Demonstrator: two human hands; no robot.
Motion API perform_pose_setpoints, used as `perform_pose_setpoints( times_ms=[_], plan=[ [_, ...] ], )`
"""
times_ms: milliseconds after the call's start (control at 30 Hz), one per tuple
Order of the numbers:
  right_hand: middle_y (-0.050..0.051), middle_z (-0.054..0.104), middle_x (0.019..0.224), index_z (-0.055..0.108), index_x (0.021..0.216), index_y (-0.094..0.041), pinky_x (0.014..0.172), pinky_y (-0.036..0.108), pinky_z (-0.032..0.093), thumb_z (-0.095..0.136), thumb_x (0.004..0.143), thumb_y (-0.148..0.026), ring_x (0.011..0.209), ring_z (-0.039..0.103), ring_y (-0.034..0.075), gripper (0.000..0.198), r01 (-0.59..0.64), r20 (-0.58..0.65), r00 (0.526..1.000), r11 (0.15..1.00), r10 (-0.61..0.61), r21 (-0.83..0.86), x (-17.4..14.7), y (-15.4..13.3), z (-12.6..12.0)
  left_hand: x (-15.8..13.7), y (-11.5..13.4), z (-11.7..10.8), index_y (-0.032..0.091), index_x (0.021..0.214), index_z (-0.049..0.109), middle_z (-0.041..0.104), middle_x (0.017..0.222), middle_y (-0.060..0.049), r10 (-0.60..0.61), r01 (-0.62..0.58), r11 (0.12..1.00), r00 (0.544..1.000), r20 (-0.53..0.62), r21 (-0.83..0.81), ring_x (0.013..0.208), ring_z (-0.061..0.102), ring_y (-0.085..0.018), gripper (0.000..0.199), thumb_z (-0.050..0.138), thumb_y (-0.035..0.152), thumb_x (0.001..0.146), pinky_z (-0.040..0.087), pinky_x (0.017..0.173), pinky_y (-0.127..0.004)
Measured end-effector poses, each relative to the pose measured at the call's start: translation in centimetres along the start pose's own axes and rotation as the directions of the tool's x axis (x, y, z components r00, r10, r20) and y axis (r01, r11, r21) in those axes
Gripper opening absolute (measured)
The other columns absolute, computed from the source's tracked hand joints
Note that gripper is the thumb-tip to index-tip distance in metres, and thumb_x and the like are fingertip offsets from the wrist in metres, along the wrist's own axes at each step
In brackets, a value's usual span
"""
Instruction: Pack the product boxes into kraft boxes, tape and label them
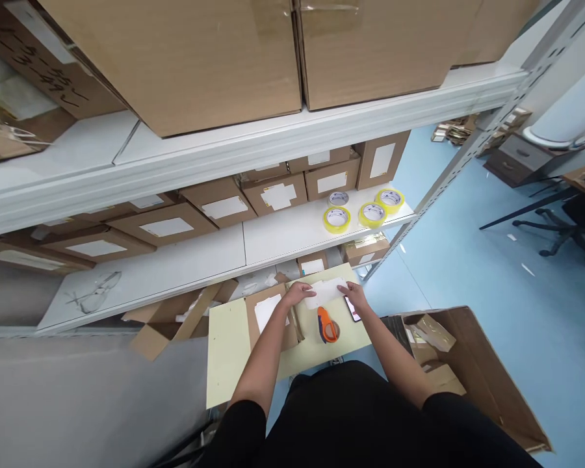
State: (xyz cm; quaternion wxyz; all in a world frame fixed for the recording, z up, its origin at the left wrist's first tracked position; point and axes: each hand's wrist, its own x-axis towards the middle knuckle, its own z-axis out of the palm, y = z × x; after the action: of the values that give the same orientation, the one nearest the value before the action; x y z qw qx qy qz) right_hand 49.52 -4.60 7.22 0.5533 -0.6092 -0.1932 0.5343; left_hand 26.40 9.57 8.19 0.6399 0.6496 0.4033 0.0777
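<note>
A white sheet of paper is stretched between my two hands above a pale yellow board. My left hand pinches its left end, and my right hand grips the right end. Just below the paper lies an orange and dark blue tape dispenser. A phone with a lit screen rests beside my right hand, partly covered by it. Under my left forearm is a flat brown cardboard box with a white paper on top.
Rolls of tape sit on the middle shelf, before labelled cardboard boxes. Large boxes fill the shelf above. An open carton holding packages stands at my right; another open box lies left of the board.
</note>
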Motion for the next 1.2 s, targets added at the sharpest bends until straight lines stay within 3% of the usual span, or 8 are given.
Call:
perform_pose_setpoints(
  times_ms=[233,433,533,700,833,1033,1100,1200],
  plan=[
    [0.004,0.072,0.069,0.067,0.072,-0.020,0.060,0.032,0.047,0.084,0.061,-0.060,0.068,0.063,0.022,0.044,0.053,-0.182,0.982,0.998,-0.045,0.038,-1.3,-0.8,0.9,0.9,1.6,0.6,0.018,0.070,0.078,0.075,0.072,-0.003,0.002,-0.006,0.999,0.995,-0.102,-0.037,0.074,0.067,-0.023,0.048,0.092,0.061,0.052,0.054,0.079,-0.035],
    [0.007,0.076,0.079,0.070,0.078,-0.020,0.068,0.036,0.053,0.086,0.058,-0.059,0.077,0.069,0.026,0.047,0.175,-0.370,0.921,0.977,-0.121,0.118,-1.6,-2.2,-3.4,-0.6,1.1,-1.5,0.017,0.074,0.079,0.081,0.085,-0.010,0.040,-0.083,0.984,0.966,-0.255,-0.160,0.086,0.073,-0.026,0.054,0.092,0.065,0.052,0.056,0.092,-0.042],
    [0.008,0.078,0.082,0.073,0.083,-0.019,0.071,0.037,0.054,0.089,0.059,-0.055,0.078,0.070,0.027,0.047,0.172,-0.241,0.961,0.975,-0.134,0.144,-2.0,-3.2,-3.7,-0.6,1.4,-1.2,0.019,0.081,0.081,0.082,0.094,-0.011,0.053,-0.081,0.993,0.957,-0.284,-0.087,0.096,0.074,-0.030,0.052,0.093,0.061,0.054,0.055,0.098,-0.046],
    [0.004,0.078,0.082,0.075,0.086,-0.020,0.073,0.036,0.053,0.088,0.060,-0.045,0.076,0.069,0.025,0.038,0.117,0.040,0.992,0.989,-0.121,0.094,-2.9,-4.2,1.3,-1.8,2.7,1.7,0.018,0.106,0.082,0.076,0.127,-0.016,0.129,-0.151,0.988,0.907,-0.400,-0.025,0.125,0.067,-0.034,0.059,0.094,0.051,0.059,0.044,0.116,-0.048],
    [0.000,0.073,0.074,0.075,0.076,-0.021,0.070,0.032,0.049,0.083,0.062,-0.032,0.072,0.065,0.021,0.019,0.200,0.241,0.955,0.976,-0.175,-0.082,-3.5,-5.0,4.7,-7.1,2.4,2.4,0.014,0.113,0.081,0.079,0.110,-0.016,0.092,-0.168,0.969,0.925,-0.368,-0.180,0.104,0.073,-0.031,0.062,0.066,0.069,0.087,0.055,0.098,-0.046],
    [0.001,0.075,0.080,0.078,0.093,-0.022,0.068,0.033,0.049,0.083,0.063,-0.026,0.072,0.066,0.021,0.031,0.261,0.499,0.845,0.962,-0.190,-0.077,-5.6,-6.2,10.3,-15.5,0.2,3.4,0.016,0.084,0.080,0.074,0.076,-0.006,-0.001,-0.048,0.991,0.935,-0.355,-0.127,0.081,0.069,-0.026,0.055,0.083,0.070,0.070,0.054,0.075,-0.035],
    [0.001,0.075,0.080,0.076,0.100,-0.022,0.071,0.034,0.050,0.084,0.068,-0.033,0.074,0.066,0.021,0.034,0.240,0.530,0.828,0.970,-0.181,-0.044,-6.4,-6.3,11.8,-16.9,0.0,3.5,0.017,0.092,0.080,0.077,0.083,-0.007,-0.036,-0.049,0.978,0.918,-0.395,-0.203,0.084,0.070,-0.026,0.060,0.082,0.072,0.069,0.055,0.076,-0.035],
    [0.003,0.076,0.083,0.076,0.100,-0.022,0.077,0.036,0.051,0.083,0.073,-0.042,0.078,0.067,0.022,0.034,0.220,0.467,0.870,0.972,-0.160,-0.077,-7.3,-6.4,12.4,-18.2,0.5,2.9,0.018,0.113,0.078,0.079,0.103,-0.010,-0.078,-0.117,0.932,0.860,-0.504,-0.343,0.092,0.072,-0.027,0.070,0.082,0.072,0.069,0.056,0.079,-0.037]
  ],
)
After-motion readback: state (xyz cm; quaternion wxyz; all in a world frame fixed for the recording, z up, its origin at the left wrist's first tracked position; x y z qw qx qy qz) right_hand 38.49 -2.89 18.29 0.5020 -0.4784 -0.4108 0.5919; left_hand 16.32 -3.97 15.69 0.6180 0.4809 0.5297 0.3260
